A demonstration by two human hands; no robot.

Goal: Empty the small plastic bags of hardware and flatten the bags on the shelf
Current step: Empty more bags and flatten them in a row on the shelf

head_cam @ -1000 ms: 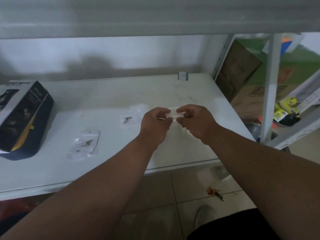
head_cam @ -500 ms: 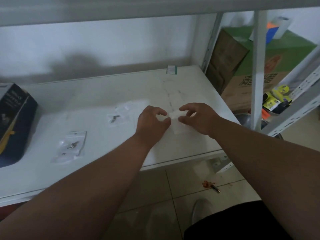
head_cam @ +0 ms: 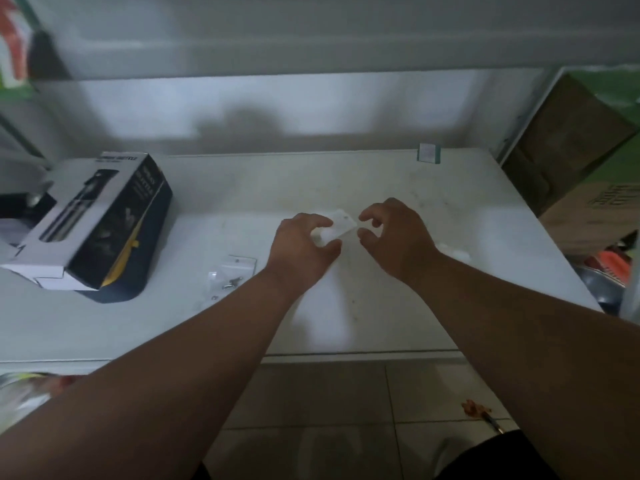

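A small clear plastic bag [head_cam: 341, 223] is lifted just above the white shelf [head_cam: 398, 306], near its middle. My left hand [head_cam: 303, 249] pinches the bag's left end between thumb and fingers. Just right of the bag's other edge, my right hand [head_cam: 396, 233] has loosely curled fingers, thumb and forefinger apart, and grips nothing that I can see. A second small bag [head_cam: 232, 273] with screws inside lies on the shelf left of my left forearm. A flat, pale bag [head_cam: 453, 251] lies behind my right wrist.
A dark product box [head_cam: 104, 220] with an open white flap lies on the shelf's left part. A small card [head_cam: 429, 153] stands at the back edge. Cardboard boxes [head_cam: 568, 150] fill the space to the right. A small tool [head_cam: 479, 409] lies on the tiled floor.
My right hand has let go of the bag, which my left hand alone now holds. The camera has swung left, and the dark box is now fully in view.
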